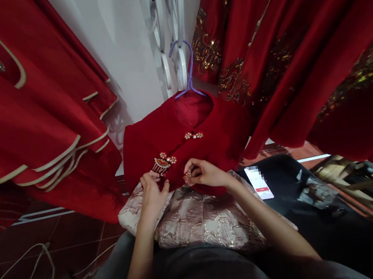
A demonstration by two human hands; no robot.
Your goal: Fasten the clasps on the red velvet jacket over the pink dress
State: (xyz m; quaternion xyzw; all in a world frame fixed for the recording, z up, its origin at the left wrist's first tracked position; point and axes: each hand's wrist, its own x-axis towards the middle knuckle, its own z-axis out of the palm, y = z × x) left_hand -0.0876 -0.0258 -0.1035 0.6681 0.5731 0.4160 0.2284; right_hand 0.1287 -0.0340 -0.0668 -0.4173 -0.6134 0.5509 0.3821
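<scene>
A red garment [138,149] on a purple hanger [191,70] lies before me, its lower part over the patterned brocade fabric [214,222] on my lap. A flower-shaped jewelled fastener [193,135] sits below its neckline. To the left is a fan-shaped brooch [162,163] with dangling beads. My left hand [154,192] rests on the garment just under this brooch, fingers apart, with no object visible in them. My right hand [203,173] pinches a small jewelled flower ornament [187,175] between thumb and fingertips, close against the red cloth.
Red garments with pale piping [43,110] hang at left, and red embroidered ones [287,62] at right. A lit phone [259,183] and a clear plastic bag [317,192] lie on a black surface [284,176]. White cables [45,256] cross the tiled floor.
</scene>
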